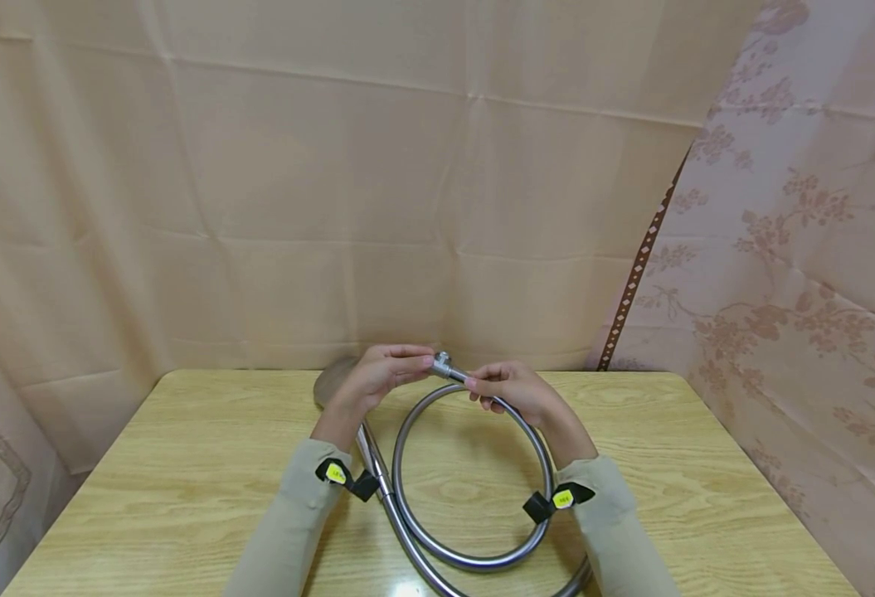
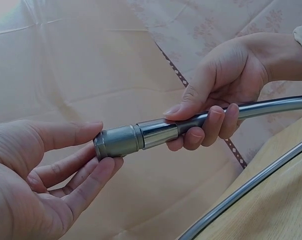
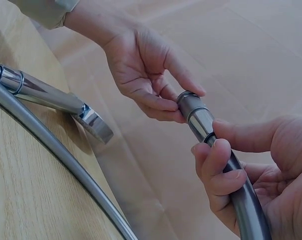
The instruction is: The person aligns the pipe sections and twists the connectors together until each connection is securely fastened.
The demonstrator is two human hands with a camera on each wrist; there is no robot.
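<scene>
My left hand (image 1: pixel 377 377) pinches a dull grey metal fitting (image 2: pixel 120 142) between thumb and fingertips. The fitting sits in line with the chrome collar (image 2: pixel 159 133) of a shower hose; how far they are joined I cannot tell. In the head view a small knob (image 1: pixel 443 358) sticks up from the fitting. My right hand (image 1: pixel 515 391) grips the grey flexible shower hose (image 3: pixel 245 205) just behind the collar, thumb against the collar's end. Both hands are above the table's far edge. A chrome shower head (image 3: pixel 94 124) with its handle (image 3: pixel 51 95) lies on the table, left of the hose loop.
The light wooden table (image 1: pixel 183 481) spans the lower part of the head view. The hose loops across its middle towards the front edge. A beige curtain (image 1: pixel 318 207) hangs behind, and a pink floral cloth (image 1: pixel 795 274) hangs on the right.
</scene>
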